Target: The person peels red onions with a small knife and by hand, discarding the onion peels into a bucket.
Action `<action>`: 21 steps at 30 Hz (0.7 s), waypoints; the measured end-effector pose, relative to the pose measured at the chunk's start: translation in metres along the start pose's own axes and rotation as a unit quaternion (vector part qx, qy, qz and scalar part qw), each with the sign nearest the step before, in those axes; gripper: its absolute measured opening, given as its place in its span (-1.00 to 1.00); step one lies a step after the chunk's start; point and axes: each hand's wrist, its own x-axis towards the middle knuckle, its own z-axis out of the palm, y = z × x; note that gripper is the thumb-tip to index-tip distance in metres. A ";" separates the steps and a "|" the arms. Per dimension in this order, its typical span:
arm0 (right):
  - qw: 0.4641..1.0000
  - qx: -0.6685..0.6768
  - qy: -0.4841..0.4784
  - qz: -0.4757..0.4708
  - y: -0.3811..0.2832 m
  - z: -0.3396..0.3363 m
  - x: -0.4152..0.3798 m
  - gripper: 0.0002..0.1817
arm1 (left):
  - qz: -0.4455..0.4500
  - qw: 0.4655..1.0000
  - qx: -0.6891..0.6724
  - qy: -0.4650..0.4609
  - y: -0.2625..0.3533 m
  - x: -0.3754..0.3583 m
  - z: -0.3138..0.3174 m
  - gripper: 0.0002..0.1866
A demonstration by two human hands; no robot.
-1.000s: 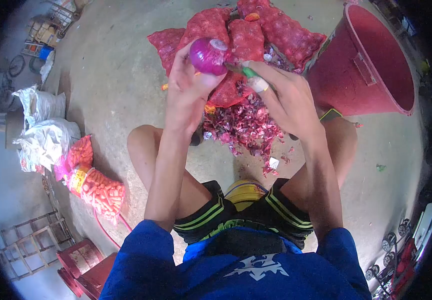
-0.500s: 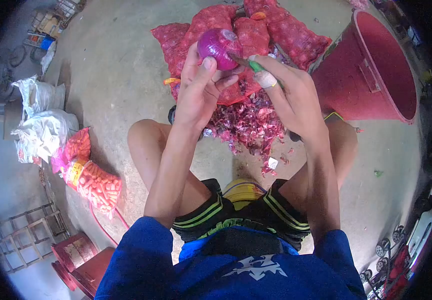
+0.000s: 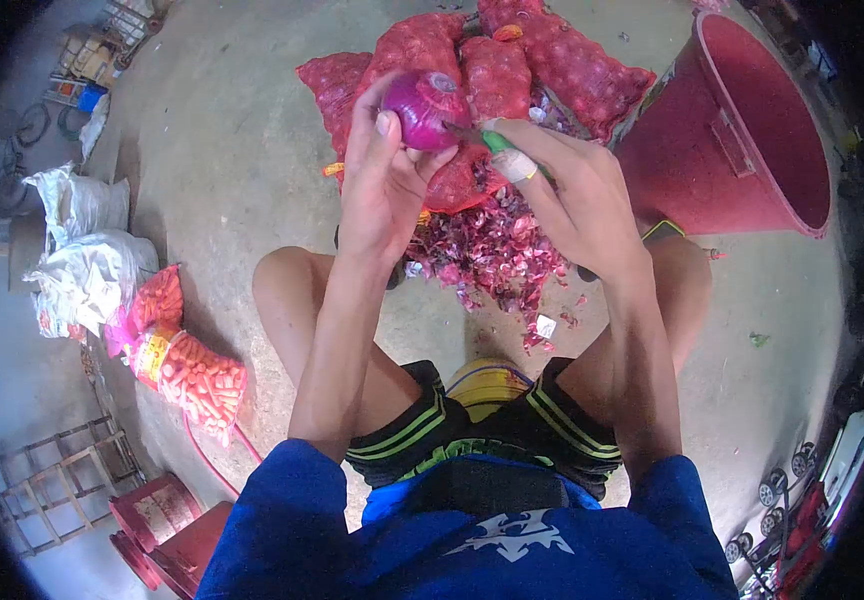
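A shiny purple onion [image 3: 426,108] sits in my left hand [image 3: 384,180], its fingers and thumb curled around the side and underneath. My right hand [image 3: 577,185] is closed on a small knife [image 3: 497,141] with a green handle. The short blade meets the right side of the onion; its tip is hard to make out. White tape wraps a digit of my right hand beside the handle. Below both hands, a heap of loose onion skins [image 3: 492,250] lies on the floor between my legs.
Red mesh sacks of onions [image 3: 497,75] lie just ahead. A large red bin [image 3: 672,150] leans open at the right. To the left are white sacks [image 3: 92,270] and a bag of carrots [image 3: 202,375]. A yellow seat [image 3: 489,385] is beneath me.
The onion and both hands have shifted slightly left and down in view. The knife stays against the onion's right side, and both grips look the same.
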 end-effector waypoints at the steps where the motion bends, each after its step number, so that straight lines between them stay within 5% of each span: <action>1: 1.000 0.000 0.001 -0.001 0.000 0.000 0.000 -0.66 | -0.004 1.000 -0.012 0.013 0.000 0.000 0.004 -0.47; 8: 1.000 -0.016 -0.021 0.000 0.003 -0.001 -0.004 -0.66 | -0.120 0.991 -0.059 -0.015 0.000 0.005 -0.017 -0.48; 12: 1.000 -0.021 -0.017 -0.006 0.005 -0.001 -0.005 -0.65 | -0.070 0.997 -0.026 -0.031 -0.002 -0.003 -0.014 -0.48; 14: 1.000 -0.020 -0.012 -0.005 0.002 -0.002 -0.004 -0.65 | 0.006 0.978 0.206 -0.022 -0.001 -0.003 -0.006 -0.48; 21: 0.999 0.016 -0.018 0.024 0.005 -0.009 0.000 -0.68 | -0.044 0.995 0.089 0.002 0.007 -0.003 -0.003 -0.44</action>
